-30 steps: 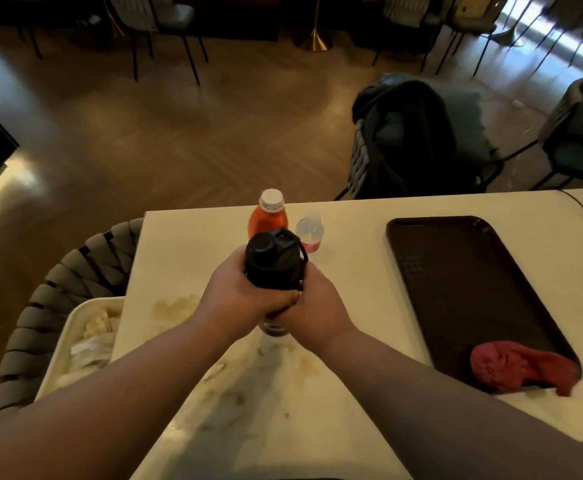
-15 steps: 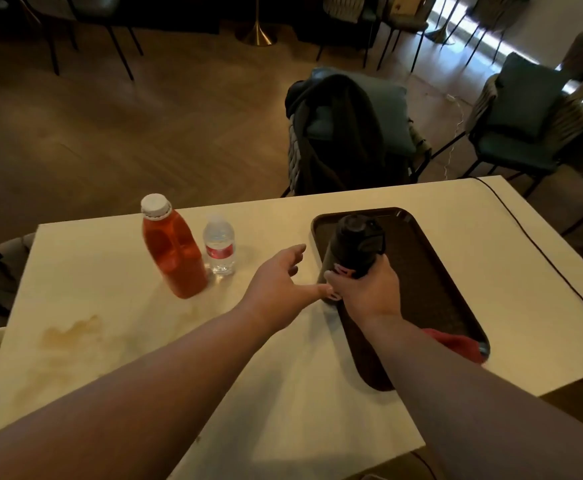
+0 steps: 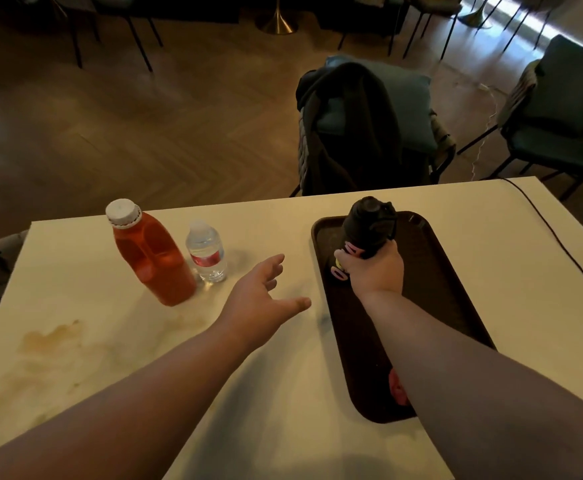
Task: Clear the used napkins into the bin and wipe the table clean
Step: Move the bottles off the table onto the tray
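My right hand grips a black flask with pink lettering, standing it upright at the far end of the dark brown tray. My left hand hovers over the white table with fingers spread, holding nothing, just left of the tray. A red cloth lies at the tray's near end, mostly hidden by my right forearm. Brownish stains mark the table at the left. No napkins or bin show in this frame.
An orange juice bottle and a small water bottle stand together at the far left of the table. A black cable runs along the right edge. A chair with a dark jacket stands beyond the table.
The black flask went from both hands in front of me to the right onto the tray. My left hand let go and now hangs open; the view turned right, losing the bin.
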Motion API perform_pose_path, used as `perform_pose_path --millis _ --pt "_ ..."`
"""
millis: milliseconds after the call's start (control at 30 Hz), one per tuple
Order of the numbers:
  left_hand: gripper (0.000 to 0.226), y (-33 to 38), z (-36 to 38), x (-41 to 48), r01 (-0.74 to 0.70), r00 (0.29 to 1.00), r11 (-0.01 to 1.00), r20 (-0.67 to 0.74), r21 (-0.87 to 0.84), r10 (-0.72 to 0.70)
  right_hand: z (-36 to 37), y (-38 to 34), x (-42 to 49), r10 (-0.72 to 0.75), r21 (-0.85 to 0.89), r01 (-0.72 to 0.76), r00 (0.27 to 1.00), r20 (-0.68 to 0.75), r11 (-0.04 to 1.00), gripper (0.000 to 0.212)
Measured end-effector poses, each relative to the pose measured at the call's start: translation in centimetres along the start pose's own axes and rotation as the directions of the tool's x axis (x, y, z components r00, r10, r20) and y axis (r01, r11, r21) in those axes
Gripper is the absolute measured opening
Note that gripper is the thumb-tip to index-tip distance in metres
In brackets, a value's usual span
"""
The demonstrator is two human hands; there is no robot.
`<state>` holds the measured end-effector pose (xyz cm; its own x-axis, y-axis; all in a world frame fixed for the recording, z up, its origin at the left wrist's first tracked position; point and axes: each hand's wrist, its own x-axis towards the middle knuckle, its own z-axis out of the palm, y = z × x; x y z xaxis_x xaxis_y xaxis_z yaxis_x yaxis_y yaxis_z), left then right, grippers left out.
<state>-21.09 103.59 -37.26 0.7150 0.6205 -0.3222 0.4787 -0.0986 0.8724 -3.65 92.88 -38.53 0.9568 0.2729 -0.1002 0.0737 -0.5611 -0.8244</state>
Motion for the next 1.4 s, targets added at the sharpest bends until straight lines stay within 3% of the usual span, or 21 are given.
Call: perform_pose_path --millis 233,400,500,633,800,967,1067,1133,1267,1400 --pt "0.092 -0.8 -1.3 0.0 0.028 0.999 0.999 -0.025 -0.023 -0.029 1.2 0.4 0.9 0.029 0.017 -0.029 1.0 0.007 0.999 0.06" --pt "0.084 -3.2 -2.9 -1.6 0.073 0.995 0.996 -0.065 -0.055 -0.077 2.4 1.6 -2.3 0.156 0.059 -0.155 0.988 -0.02 0.986 0.069" --pt "0.068 -6.5 -4.2 -3.3 0.131 0.975 0.986 -0.169 -0.099 -0.147 4.4 2.1 -6.4 0.205 -0.059 -0.206 0.979 -0.016 0.977 0.075" --pt "0.048 -10.2 -7.6 -4.2 0.181 0.889 0.968 -0.392 -0.174 -0.236 9.0 1.0 -12.4 0.047 -0.103 -0.026 0.976 0.211 0.994 0.068" --pt "0.064 -10.8 -13.3 -2.2 0.14 0.805 0.972 -0.55 -0.191 -0.224 13.2 -4.5 -16.0 -0.102 0.041 0.094 0.893 0.438 0.995 0.061" --pt "0.076 -8.1 -17.7 0.3 0.048 0.85 0.992 -0.516 -0.12 -0.103 15.0 -9.9 -16.6 -0.211 0.119 0.175 0.837 0.506 0.977 0.034" --pt "0.084 -6.7 -19.3 2.1 0.058 0.905 0.997 -0.419 -0.048 -0.073 15.8 -11.9 -16.4 -0.222 0.163 0.162 0.842 0.491 0.973 0.03" --pt "0.077 -6.3 -19.7 3.2 0.066 0.938 0.997 -0.339 -0.045 -0.077 16.0 -12.3 -16.2 -0.228 0.17 0.164 0.843 0.487 0.972 0.016" --pt "0.049 -6.0 -19.7 4.4 0.069 0.958 0.998 -0.278 -0.002 -0.067 15.9 -12.1 -16.2 -0.213 0.183 0.141 0.852 0.479 0.973 0.026" --pt "0.039 -5.3 -20.0 3.0 0.05 0.95 0.999 -0.309 0.012 -0.044 15.2 -11.7 -16.5 -0.176 0.148 0.114 0.83 0.529 0.982 0.028"
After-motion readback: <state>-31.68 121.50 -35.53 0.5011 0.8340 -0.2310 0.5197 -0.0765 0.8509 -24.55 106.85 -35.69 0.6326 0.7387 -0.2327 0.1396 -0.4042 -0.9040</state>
